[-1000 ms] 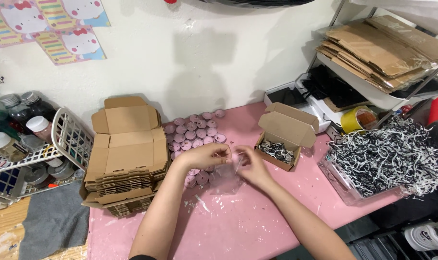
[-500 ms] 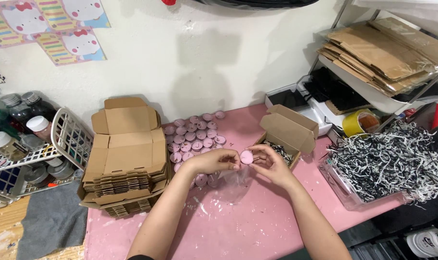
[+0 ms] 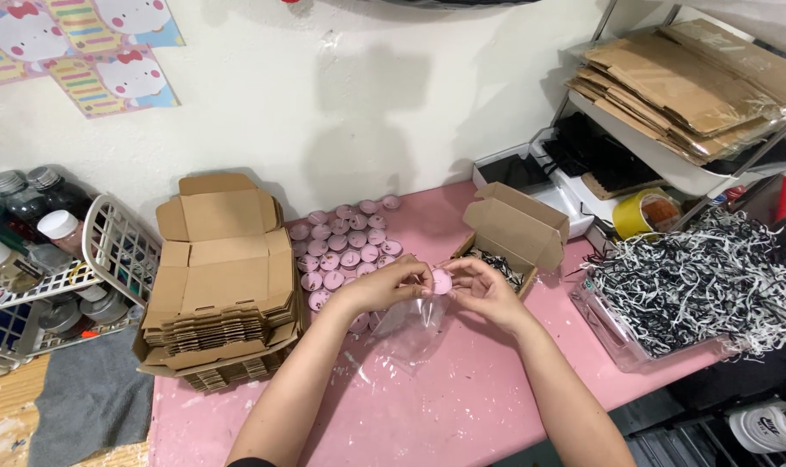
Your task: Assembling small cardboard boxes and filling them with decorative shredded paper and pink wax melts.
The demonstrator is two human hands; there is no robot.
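Both hands meet above the pink tabletop (image 3: 462, 406), and between their fingertips sits a small round pink candle (image 3: 442, 281). The left hand (image 3: 384, 285) pinches narrowly at the candle's left edge and at the mouth of a clear plastic bag (image 3: 415, 324), which hangs slack below the fingers and touches the tabletop. The right hand (image 3: 486, 290) closes its grip on the candle's right side, thumb and forefinger on the rim. To do this step well, the bag's mouth should be held wide and steady by one hand while the other keeps the candle flat, so that it goes in without snagging the thin film. Just behind the left hand lies a cluster of pink candles (image 3: 345, 238) in rows. Near the right hand stands a small open cardboard box (image 3: 514, 233) with black and white paper shreds inside. Further left is a stack of flat unfolded boxes (image 3: 220, 277), and beyond it a white wire basket (image 3: 121, 251). To the right, a clear bin of shredded paper (image 3: 696, 285) rests at the tabletop's edge.
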